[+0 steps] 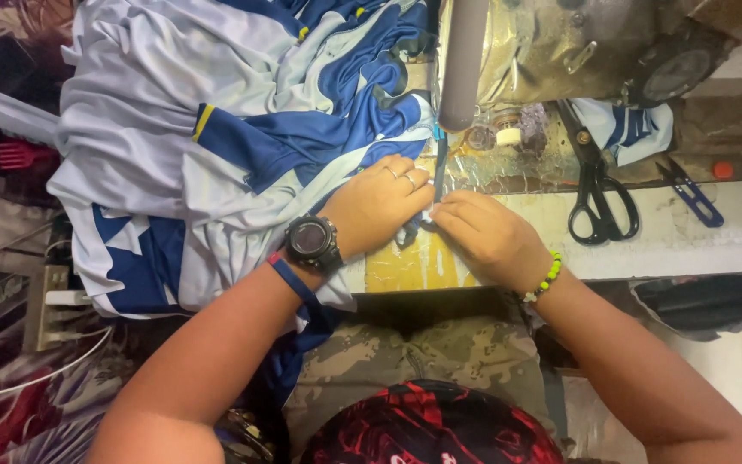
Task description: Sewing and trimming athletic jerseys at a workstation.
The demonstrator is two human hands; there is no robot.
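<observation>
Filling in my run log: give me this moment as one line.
left hand: flat on blue-and-white garment | right hand: pinching its edge by sewing machine | scissors: lying at right

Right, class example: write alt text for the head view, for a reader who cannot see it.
Two bare hands, the left hand and the right hand, press a blue and white garment flat at a sewing machine. Black scissors lie to the right on the worktable. The left wrist wears a black watch, the right a green bead bracelet.

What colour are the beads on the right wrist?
Green and yellow bead bracelet, head view.
</observation>
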